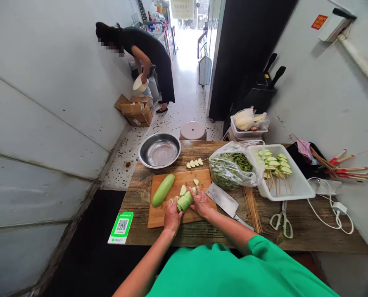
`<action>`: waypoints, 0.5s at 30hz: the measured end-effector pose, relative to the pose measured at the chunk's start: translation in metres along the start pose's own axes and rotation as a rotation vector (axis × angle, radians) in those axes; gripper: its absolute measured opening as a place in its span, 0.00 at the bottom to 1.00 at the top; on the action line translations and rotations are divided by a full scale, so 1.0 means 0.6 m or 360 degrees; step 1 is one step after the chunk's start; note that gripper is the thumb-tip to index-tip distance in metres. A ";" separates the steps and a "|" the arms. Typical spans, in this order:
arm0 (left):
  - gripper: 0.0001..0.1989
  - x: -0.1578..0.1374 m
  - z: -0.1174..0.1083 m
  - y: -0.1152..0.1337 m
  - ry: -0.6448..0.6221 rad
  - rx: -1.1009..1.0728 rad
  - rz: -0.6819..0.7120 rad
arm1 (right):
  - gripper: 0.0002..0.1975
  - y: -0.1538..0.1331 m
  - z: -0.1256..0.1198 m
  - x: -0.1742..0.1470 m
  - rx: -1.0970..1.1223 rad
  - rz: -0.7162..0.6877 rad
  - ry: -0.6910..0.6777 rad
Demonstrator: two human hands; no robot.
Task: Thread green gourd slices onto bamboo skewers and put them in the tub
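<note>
On a wooden cutting board, my left hand and my right hand grip the two ends of a row of sliced zucchini. The fingers of both hands are closed around it, and the slices stand pressed together. A few loose pieces lie just beyond the row. To the left rests an uncut zucchini. Right of my right hand lies a cleaver, its blade partly on the board and its handle toward me. Past the board, several zucchini slices on a skewer lie on the table.
A metal basin stands at the far left table corner. At right are a bag of green vegetables, a bundle of skewers, a white tray with skewered slices, scissors and a cable. A person bends near a cardboard box.
</note>
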State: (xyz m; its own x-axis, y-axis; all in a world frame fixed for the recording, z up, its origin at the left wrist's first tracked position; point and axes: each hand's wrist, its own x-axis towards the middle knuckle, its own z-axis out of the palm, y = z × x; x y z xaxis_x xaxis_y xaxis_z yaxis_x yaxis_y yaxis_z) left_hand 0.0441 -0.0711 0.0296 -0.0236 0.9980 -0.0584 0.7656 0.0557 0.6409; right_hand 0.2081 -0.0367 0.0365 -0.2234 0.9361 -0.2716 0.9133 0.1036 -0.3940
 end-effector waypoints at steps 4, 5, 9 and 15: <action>0.35 0.050 0.004 0.017 -0.0101 0.0097 0.0041 | 0.42 0.014 -0.018 0.025 -0.0007 0.0063 0.0041; 0.35 0.063 0.005 0.019 -0.0125 0.0117 0.0055 | 0.41 0.018 -0.022 0.031 -0.0014 0.0085 0.0046; 0.35 0.108 0.011 0.020 -0.0191 0.0178 0.0149 | 0.39 0.030 -0.028 0.053 -0.0009 0.0151 0.0072; 0.34 0.153 0.006 0.026 -0.0254 0.0275 0.0177 | 0.39 0.033 -0.030 0.080 -0.0007 0.0211 0.0141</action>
State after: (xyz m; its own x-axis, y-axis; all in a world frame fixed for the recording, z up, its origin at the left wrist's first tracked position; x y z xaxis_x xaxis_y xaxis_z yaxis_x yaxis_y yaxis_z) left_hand 0.0565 0.0213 0.0315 0.1580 0.9796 -0.1240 0.8565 -0.0735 0.5108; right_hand 0.2214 0.0164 0.0313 -0.0698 0.9677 -0.2423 0.9343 -0.0217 -0.3559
